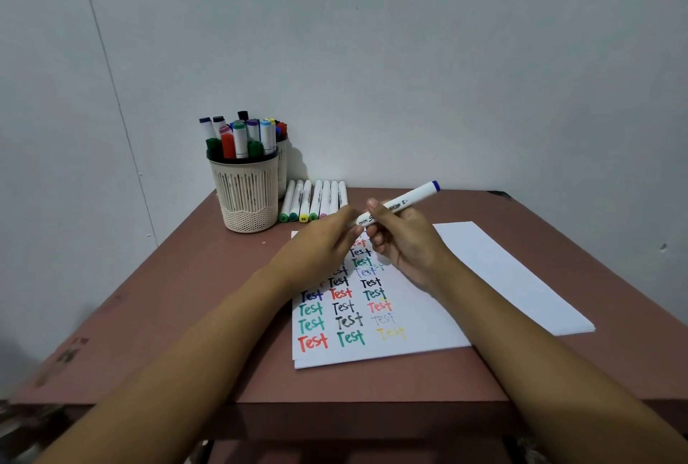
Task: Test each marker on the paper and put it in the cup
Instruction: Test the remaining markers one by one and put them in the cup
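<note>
Blue-capped marker is being gripped by the right hand while the left hand is pinching its near end; a jerk risks stray ink on paper.

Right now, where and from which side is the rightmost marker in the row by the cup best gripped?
The rightmost marker: probably pinch its white barrel from above and the right. It lies flat with a neighbour tight on its left; only the right side is free. The left hand hides its near end.
</note>
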`<state>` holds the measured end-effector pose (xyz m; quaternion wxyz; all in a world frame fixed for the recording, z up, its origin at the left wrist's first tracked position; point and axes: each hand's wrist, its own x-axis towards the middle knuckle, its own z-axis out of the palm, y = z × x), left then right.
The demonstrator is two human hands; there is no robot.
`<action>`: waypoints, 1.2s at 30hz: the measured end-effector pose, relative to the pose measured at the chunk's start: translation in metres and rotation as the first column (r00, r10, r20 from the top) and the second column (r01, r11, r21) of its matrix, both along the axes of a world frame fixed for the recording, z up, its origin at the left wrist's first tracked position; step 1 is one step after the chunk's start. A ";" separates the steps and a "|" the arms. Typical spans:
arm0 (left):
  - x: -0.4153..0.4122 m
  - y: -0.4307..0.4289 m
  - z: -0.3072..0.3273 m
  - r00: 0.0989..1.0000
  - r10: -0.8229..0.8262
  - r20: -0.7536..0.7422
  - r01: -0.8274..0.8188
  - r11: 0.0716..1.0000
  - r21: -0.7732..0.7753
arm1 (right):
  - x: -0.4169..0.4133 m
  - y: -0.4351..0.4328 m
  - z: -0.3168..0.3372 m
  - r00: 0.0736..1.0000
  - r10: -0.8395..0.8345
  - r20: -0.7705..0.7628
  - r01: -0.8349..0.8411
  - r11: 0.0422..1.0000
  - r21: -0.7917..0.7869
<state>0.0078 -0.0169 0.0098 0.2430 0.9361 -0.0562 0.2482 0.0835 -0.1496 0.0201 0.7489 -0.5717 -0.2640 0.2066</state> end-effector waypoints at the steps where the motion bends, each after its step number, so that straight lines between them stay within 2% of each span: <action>1: -0.001 0.000 0.000 1.000 -0.003 -0.007 0.003 1.000 -0.018 | 0.000 0.000 0.000 1.000 0.007 -0.002 -0.007 1.000 0.006; 15: -0.001 -0.002 0.002 1.000 0.003 0.013 -0.001 0.988 -0.157 | -0.001 -0.001 0.002 1.000 0.025 0.009 -0.025 0.999 0.028; 21: -0.005 -0.003 0.006 0.995 0.101 0.019 -0.093 0.965 -0.246 | -0.002 -0.001 0.005 0.999 0.036 0.027 -0.038 0.998 0.056; 24: -0.004 0.000 0.005 0.981 0.193 0.006 -0.183 0.940 -0.289 | 0.001 -0.003 0.008 0.997 -0.070 -0.026 0.073 0.990 0.125; 27: 0.001 0.006 0.004 0.961 0.278 -0.014 -0.254 0.858 -0.447 | 0.013 -0.008 0.009 0.979 -0.152 -0.139 0.178 0.964 0.197; 29: 0.005 0.014 0.003 0.952 0.306 -0.024 -0.259 0.759 -0.597 | 0.019 -0.010 0.006 0.971 -0.189 -0.144 0.212 0.964 0.158; 33: 0.011 0.024 0.002 0.940 0.338 -0.053 -0.255 0.591 -0.765 | 0.023 -0.009 -0.004 0.955 -0.292 0.047 0.294 0.955 -0.039; 36: 0.014 0.029 0.000 0.932 0.350 -0.092 -0.275 0.522 -0.808 | 0.023 -0.007 -0.009 0.937 -0.318 0.145 0.340 0.926 -0.163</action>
